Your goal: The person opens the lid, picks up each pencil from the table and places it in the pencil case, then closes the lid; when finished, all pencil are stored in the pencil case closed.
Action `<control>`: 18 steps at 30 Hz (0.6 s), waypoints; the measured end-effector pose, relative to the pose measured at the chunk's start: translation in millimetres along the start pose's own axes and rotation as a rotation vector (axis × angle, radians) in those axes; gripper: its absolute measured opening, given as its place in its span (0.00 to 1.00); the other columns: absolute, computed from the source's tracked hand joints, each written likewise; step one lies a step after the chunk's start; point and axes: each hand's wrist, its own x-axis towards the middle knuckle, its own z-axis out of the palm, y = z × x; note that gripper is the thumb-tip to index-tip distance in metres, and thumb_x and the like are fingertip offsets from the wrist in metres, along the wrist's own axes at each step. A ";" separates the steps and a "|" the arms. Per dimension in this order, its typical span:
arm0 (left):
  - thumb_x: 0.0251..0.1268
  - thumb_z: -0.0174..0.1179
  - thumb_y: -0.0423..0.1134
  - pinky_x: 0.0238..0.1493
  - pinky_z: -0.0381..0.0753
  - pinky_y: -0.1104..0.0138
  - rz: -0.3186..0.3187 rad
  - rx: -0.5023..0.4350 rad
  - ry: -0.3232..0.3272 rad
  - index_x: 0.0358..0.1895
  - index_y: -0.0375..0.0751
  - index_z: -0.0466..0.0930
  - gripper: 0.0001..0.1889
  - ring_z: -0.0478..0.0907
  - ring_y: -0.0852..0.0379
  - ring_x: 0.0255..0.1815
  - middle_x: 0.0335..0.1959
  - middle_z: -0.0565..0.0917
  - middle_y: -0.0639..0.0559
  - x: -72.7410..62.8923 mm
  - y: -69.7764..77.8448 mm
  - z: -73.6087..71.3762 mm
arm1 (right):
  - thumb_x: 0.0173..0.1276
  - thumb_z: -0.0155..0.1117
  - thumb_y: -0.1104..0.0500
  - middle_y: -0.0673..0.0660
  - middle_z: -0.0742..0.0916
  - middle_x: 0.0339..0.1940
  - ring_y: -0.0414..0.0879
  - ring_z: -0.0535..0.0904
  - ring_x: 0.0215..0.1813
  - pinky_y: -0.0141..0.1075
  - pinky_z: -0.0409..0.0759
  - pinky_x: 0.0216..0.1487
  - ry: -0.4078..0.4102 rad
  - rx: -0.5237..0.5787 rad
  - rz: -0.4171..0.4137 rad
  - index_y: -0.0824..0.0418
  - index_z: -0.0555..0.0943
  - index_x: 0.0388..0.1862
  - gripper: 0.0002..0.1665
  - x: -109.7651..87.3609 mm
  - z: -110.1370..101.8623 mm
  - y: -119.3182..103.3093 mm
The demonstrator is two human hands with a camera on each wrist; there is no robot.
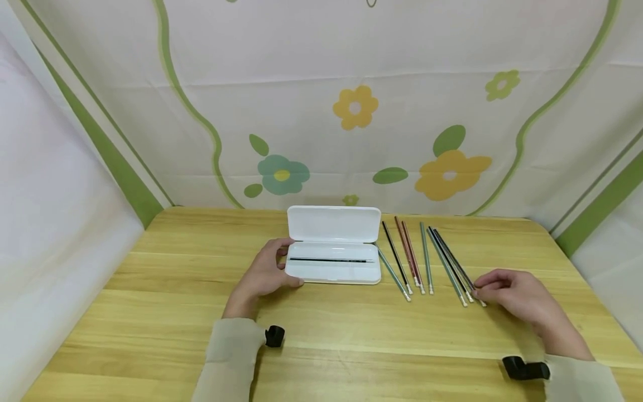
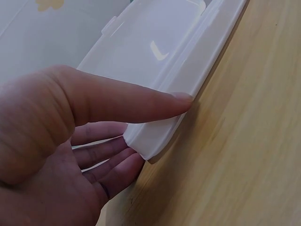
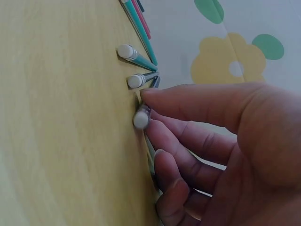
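Note:
A white pencil case (image 1: 333, 272) stands with its lid raised at the table's back, one dark pencil (image 1: 329, 259) lying inside. My left hand (image 1: 263, 271) grips the case's left end, its thumb (image 2: 141, 101) along the front edge and the fingers around the end. On the right, my right hand (image 1: 517, 293) pinches a dark pencil (image 3: 142, 117) near its white eraser end, between thumb and fingers. That pencil's far end lies close to another dark pencil and a teal pencil (image 1: 444, 265) on the table.
Between the case and my right hand lie several more pencils: a teal one (image 1: 394, 274) against the case's right side, a black one (image 1: 396, 254), two reddish ones (image 1: 408, 251) and another teal one (image 1: 426, 257). A flower-patterned cloth (image 1: 321, 123) hangs behind the wooden table (image 1: 351, 346).

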 end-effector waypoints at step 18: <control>0.52 0.81 0.26 0.73 0.77 0.44 0.023 0.026 -0.008 0.79 0.31 0.66 0.48 0.74 0.35 0.72 0.76 0.69 0.33 -1.7 0.4 -0.3 | 0.76 0.70 0.44 0.50 0.90 0.41 0.44 0.77 0.41 0.35 0.72 0.41 0.017 -0.106 0.009 0.58 0.89 0.49 0.19 0.0 0.6 -2.7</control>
